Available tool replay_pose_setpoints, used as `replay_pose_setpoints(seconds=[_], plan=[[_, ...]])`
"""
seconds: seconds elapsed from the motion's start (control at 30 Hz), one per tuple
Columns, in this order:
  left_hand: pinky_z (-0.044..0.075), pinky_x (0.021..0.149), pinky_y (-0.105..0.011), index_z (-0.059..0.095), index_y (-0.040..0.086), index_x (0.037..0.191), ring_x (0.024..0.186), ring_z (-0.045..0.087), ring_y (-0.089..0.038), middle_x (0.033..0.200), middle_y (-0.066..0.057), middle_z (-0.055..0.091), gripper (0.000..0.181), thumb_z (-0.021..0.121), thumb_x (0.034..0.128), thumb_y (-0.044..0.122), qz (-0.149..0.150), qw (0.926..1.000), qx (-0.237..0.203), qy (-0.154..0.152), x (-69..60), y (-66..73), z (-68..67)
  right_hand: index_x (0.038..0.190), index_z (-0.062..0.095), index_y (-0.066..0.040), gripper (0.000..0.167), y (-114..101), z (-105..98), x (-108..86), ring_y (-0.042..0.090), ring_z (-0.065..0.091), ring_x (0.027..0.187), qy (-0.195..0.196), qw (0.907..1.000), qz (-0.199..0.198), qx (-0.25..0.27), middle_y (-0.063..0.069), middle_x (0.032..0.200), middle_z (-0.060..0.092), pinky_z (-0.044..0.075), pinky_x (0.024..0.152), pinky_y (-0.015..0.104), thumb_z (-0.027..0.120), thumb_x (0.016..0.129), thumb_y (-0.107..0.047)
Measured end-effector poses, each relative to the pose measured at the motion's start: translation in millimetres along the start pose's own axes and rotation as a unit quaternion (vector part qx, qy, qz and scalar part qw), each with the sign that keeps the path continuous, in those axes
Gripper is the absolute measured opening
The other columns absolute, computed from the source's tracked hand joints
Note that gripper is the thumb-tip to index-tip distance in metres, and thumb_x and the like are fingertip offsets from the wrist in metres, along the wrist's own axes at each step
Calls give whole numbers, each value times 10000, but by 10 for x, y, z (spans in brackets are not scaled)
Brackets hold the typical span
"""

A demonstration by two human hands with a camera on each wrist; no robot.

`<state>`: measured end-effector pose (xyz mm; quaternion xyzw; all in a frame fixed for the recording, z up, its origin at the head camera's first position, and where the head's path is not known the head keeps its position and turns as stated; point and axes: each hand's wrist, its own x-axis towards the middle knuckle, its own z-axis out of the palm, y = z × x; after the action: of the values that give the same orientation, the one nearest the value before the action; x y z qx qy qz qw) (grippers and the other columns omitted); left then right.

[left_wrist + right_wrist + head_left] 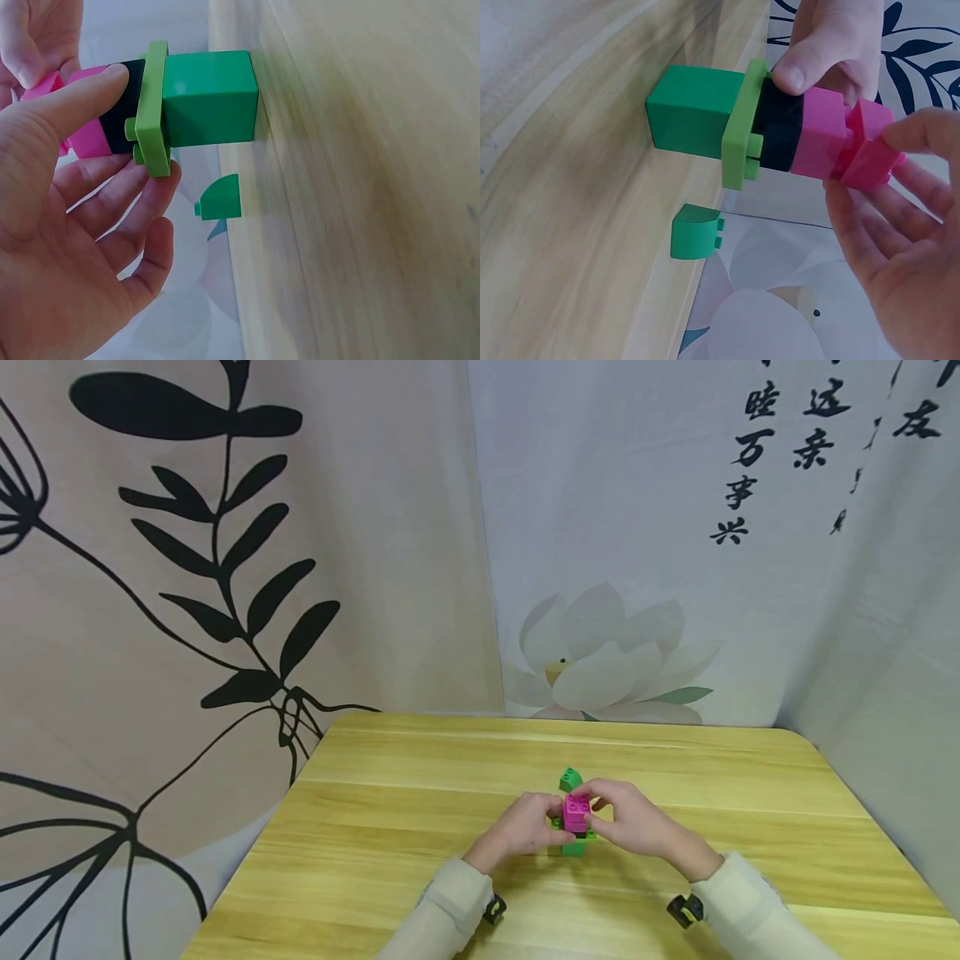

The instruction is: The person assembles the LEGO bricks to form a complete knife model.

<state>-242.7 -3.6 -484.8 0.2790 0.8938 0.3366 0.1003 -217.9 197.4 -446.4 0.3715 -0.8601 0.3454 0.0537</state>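
Observation:
A stack of toy bricks stands upright on the wooden table (420,835). Its base is a large green block (690,109), topped by a light green plate (736,146), a black brick (778,124) and a pink brick (819,131). My left hand (525,822) holds the stack around its black part, thumb on one side and fingers on the other. At the top, my right hand (633,818) pinches a second pink brick (868,142), which sits tilted against the pink brick below, a small gap showing between them.
Behind the stack lies a loose green brick (571,779) with a curved side and studs. Fabric with printed plants (225,527) and a flower hangs beyond the table's back edge. Dark wrist devices (686,910) sit by both sleeves.

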Motion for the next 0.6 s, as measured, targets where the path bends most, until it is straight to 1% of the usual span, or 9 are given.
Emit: replay_pose_setpoints(seconds=[0.13, 0.3, 0.47, 0.6], plan=[[452, 714, -209, 674, 199, 972, 771, 557, 12, 861, 148, 650, 234, 780, 785, 294, 8, 10000, -22, 11, 3, 9, 5, 1115, 615, -58, 269, 15, 23, 3, 146, 611, 941, 69, 10000, -49, 4, -4, 1053, 648, 526, 750, 317, 668, 854, -25], [444, 683, -202, 682, 209, 971, 744, 548, 9, 846, 157, 645, 220, 774, 792, 298, 41, 10000, -15, 66, 2, 15, 15, 1114, 615, -70, 285, 21, 43, 3, 133, 606, 947, 49, 10000, 35, 52, -15, 1057, 641, 526, 759, 313, 689, 841, -33], [436, 646, -202, 680, 229, 957, 710, 532, -6, 835, 173, 634, 190, 764, 804, 303, 27, 9999, -42, 111, 9, 13, 23, 1095, 620, -83, 314, 28, 42, 23, 120, 611, 909, 4, 9999, 140, -57, -36, 1025, 643, 525, 760, 309, 745, 808, -63], [435, 641, -200, 677, 235, 964, 703, 531, -10, 836, 177, 633, 182, 756, 813, 301, 99, 9999, 6, 108, 24, 16, 14, 1076, 624, -88, 310, 23, 33, 44, 138, 620, 890, -9, 9997, 207, -140, -38, 998, 650, 525, 762, 315, 755, 797, -57]])
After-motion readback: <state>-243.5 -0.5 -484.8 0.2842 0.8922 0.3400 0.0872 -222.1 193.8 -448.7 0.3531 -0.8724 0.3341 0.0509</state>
